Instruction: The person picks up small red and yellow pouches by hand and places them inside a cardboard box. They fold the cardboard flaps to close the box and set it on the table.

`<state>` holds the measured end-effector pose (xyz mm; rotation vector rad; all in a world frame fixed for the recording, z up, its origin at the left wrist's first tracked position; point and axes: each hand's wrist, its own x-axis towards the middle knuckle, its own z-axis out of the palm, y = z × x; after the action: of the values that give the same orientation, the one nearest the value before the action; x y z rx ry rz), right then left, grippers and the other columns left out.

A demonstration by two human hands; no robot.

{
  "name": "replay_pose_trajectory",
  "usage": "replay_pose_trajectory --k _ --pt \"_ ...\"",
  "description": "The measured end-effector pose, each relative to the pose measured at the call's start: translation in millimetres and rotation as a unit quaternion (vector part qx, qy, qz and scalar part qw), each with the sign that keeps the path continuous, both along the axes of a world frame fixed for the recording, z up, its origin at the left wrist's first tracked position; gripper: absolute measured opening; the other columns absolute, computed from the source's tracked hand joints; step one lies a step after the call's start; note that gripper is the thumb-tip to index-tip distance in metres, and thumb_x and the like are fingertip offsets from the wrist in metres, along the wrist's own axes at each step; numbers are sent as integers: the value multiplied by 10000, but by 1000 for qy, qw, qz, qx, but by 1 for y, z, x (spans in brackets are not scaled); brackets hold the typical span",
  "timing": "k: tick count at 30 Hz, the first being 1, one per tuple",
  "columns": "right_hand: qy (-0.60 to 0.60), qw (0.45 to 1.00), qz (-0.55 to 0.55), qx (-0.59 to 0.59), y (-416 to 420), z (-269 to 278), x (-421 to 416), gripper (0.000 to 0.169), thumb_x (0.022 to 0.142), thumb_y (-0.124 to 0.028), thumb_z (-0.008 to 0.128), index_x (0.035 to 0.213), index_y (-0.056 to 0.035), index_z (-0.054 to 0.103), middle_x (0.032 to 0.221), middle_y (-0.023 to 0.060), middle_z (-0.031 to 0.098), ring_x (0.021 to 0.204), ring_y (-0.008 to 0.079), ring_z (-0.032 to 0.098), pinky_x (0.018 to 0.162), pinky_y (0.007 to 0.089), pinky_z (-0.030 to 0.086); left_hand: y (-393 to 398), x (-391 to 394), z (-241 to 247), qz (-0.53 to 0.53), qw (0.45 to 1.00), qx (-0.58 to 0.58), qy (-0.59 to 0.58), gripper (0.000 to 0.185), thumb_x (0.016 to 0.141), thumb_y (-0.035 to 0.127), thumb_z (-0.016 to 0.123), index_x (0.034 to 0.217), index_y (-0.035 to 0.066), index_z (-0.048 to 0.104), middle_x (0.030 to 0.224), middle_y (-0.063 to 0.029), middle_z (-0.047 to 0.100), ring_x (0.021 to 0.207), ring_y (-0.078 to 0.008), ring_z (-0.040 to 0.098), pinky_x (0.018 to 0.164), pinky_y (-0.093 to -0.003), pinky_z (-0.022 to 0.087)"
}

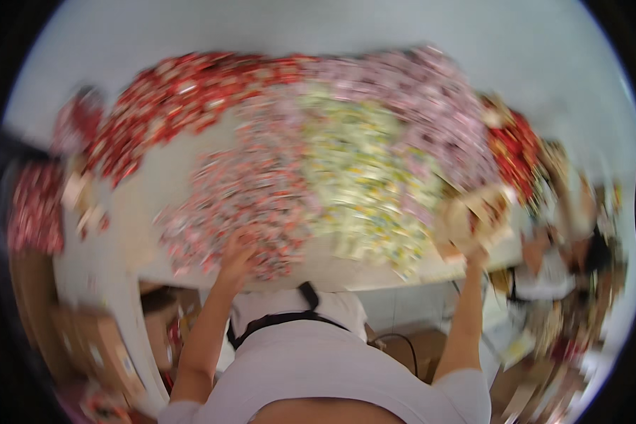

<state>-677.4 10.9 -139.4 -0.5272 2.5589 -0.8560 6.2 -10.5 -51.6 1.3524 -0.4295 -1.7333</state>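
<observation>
Motion blur softens the whole view. My left hand (238, 255) reaches over the near edge of a pile of small pink-and-red packets (254, 180); whether its fingers hold one is too blurred to tell. At the right, my right hand (476, 257) grips the lower edge of a tan open container (453, 220), perhaps a paper bag or carton, with something red showing inside it. Between my hands spreads a heap of small yellow-green packets (363, 175), touching the pink-and-red pile.
Red packets (191, 95) and pale pink packets (429, 106) line the back of the white table (318, 259). More red items (514, 153) lie at the far right. Cardboard boxes (98, 350) stand at lower left. Another person (546, 265) sits to the right.
</observation>
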Motion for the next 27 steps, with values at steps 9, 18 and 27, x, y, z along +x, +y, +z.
replay_pose_trajectory --k 9,18,27 --pt "322 934 71 -137 -25 55 201 477 808 -290 610 1098 43 429 962 181 507 859 310 525 755 385 461 47 127 -4 272 961 10 -53 436 795 129 600 1188 126 413 1042 -39 499 913 -166 553 766 -317 457" --pt "-156 876 418 -186 -5 49 520 397 812 -4 531 1171 -25 365 1037 56 432 659 99 468 547 222 406 36 301 -62 47 717 218 -660 861 571 484 749 1190 12 383 1211 -138 409 1167 -270 357 901 -468 350" --pt "-221 888 367 -164 38 9 640 393 798 -23 551 1147 -72 377 1026 42 471 662 73 523 511 196 399 6 349 -50 -55 691 296 -657 868 527 502 782 1146 46 379 1135 -90 397 1086 -252 377 821 -399 394"
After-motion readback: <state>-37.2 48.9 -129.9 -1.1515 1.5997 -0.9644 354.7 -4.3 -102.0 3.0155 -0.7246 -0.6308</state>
